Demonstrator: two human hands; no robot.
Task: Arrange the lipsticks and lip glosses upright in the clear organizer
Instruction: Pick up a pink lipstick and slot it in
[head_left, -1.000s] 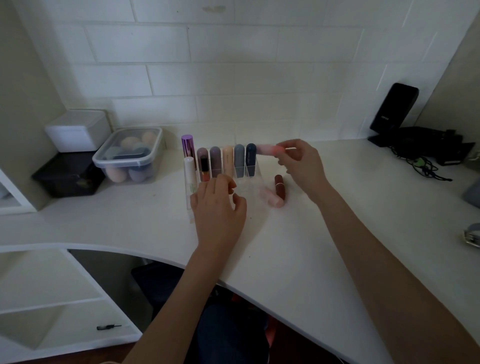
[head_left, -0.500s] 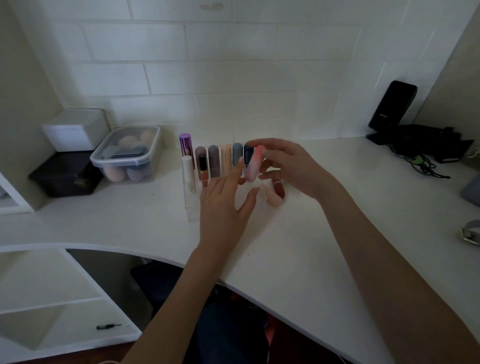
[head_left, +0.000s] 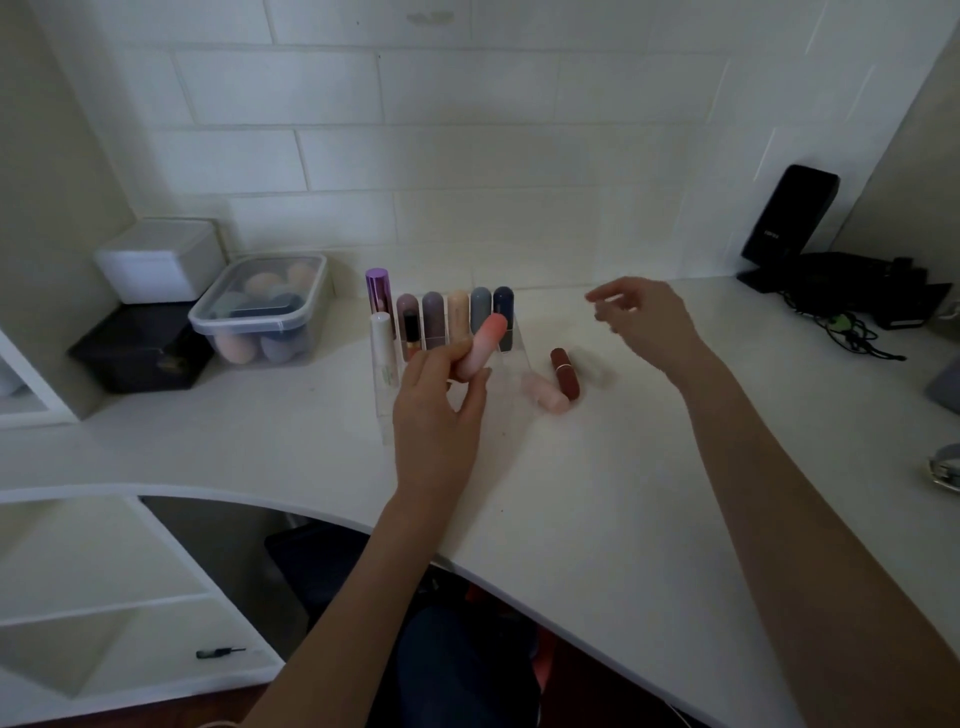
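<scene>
Two tubes lie loose on the white desk (head_left: 597, 493): a dark red lipstick (head_left: 565, 373) and a pale pink one (head_left: 545, 395), touching. The left hand (head_left: 441, 415) grips a pink-to-coral gradient lipstick (head_left: 480, 345), tilted, before the clear acrylic organizer (head_left: 511, 338) holding upright tubes. The right hand (head_left: 649, 322) hovers with fingers (head_left: 605, 296) spread, empty.

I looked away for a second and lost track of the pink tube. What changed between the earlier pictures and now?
The pink tube passed from the right hand to the left hand; the right, now empty, drew back rightward. The organizer row, dark red lipstick and pale pink tube stayed put.
</scene>
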